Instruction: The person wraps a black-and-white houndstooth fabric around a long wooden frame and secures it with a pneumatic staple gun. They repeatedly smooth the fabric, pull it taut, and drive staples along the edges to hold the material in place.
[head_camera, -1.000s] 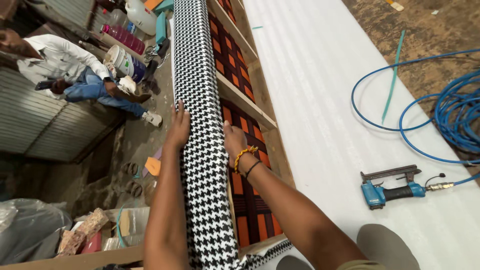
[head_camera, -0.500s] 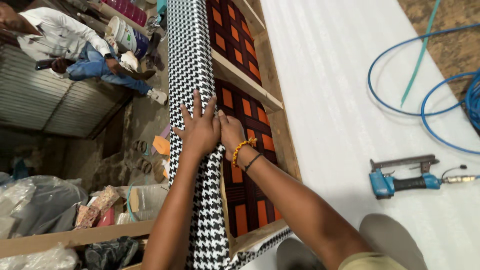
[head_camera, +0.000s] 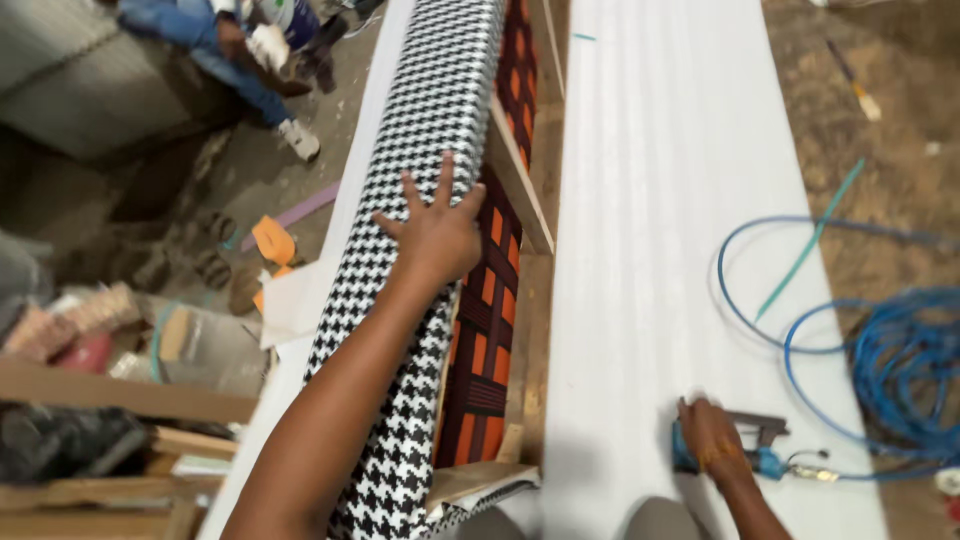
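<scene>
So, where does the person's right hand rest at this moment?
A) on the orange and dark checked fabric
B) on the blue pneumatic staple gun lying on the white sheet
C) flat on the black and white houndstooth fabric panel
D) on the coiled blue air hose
B: the right hand covers the blue pneumatic staple gun on the white sheet, while the left hand presses the houndstooth fabric panel.

The white sheet (head_camera: 650, 250) lies bare between the wooden frame (head_camera: 520, 190) and the blue hose (head_camera: 880, 360), wide enough for a hand; the stapler (head_camera: 750, 450) and hose coils crowd its right lower end
</scene>
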